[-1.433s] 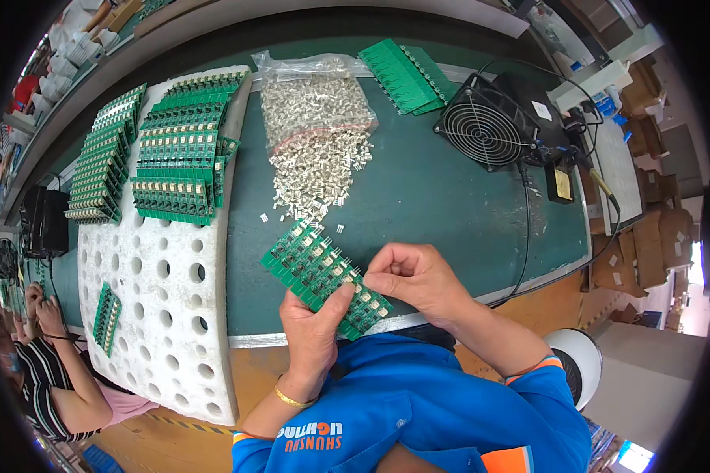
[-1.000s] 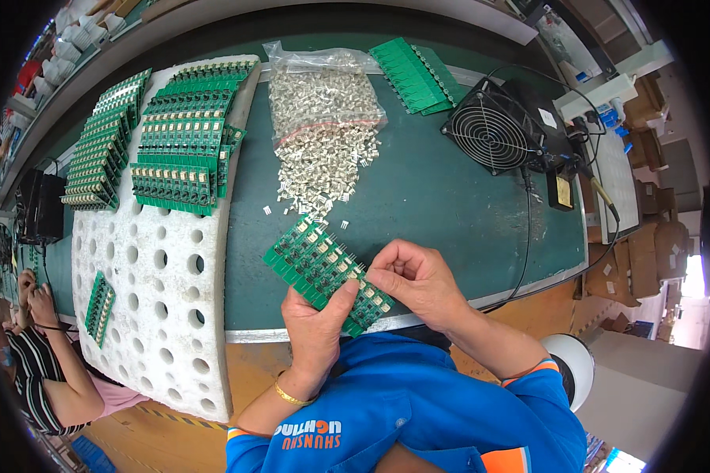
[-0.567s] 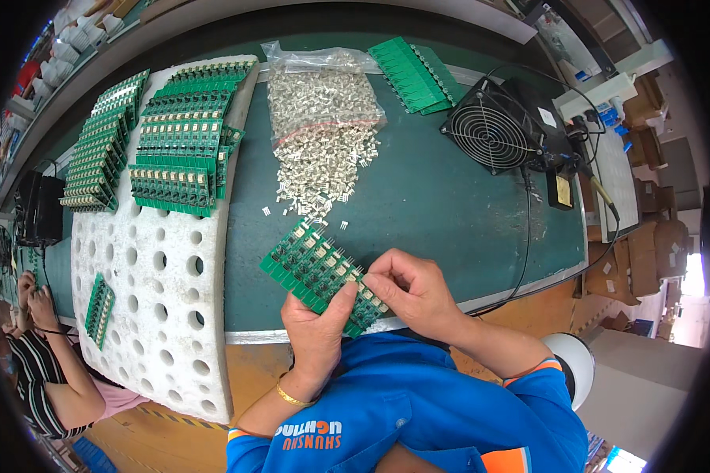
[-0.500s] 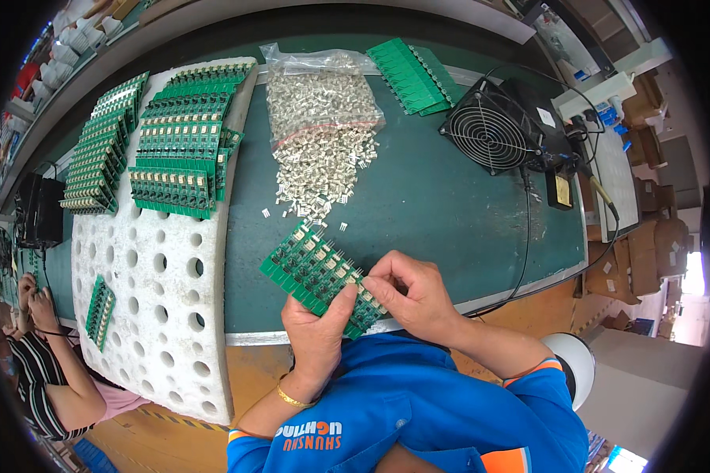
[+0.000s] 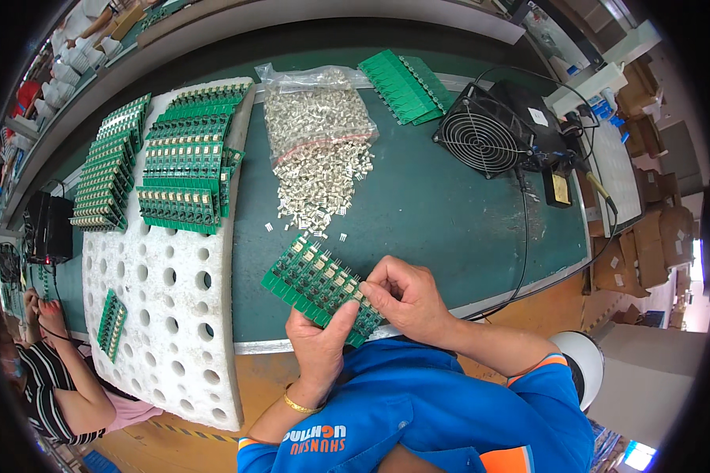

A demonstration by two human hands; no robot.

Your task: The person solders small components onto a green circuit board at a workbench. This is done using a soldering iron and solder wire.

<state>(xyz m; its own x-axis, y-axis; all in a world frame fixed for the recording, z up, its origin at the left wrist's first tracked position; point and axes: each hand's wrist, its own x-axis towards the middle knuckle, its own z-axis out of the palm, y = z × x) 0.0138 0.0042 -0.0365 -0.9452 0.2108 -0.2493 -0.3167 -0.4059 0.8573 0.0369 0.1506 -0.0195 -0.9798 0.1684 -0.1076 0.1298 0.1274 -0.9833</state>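
My left hand (image 5: 321, 337) is closed round the near edge of a green circuit board panel (image 5: 302, 299), thumb on top. The panel slants over the front of the bench and carries rows of dark parts and a row of small cream connectors with upright pins along its far side. At the panel's right end my right hand (image 5: 406, 298) is closed, thumb and forefinger pinched together by the last connectors. Whatever sits between those fingertips is hidden. Just beyond the panel lies a heap of small white pin connectors (image 5: 317, 189), spilling from a clear plastic bag (image 5: 315, 110).
A white foam board (image 5: 158, 315) with round holes bears stacked populated panels (image 5: 183, 150) and one small strip (image 5: 111, 325). Bare green panels (image 5: 402, 87) lie at the back. A black fan (image 5: 485, 134) and a soldering iron (image 5: 599, 185) stand right. Another person (image 5: 63, 378) sits far left.
The whole view has shifted slightly, so the bench things appear a little lower. Both hands keep their hold at the panel, with the right fingertips still pinched at its right end.
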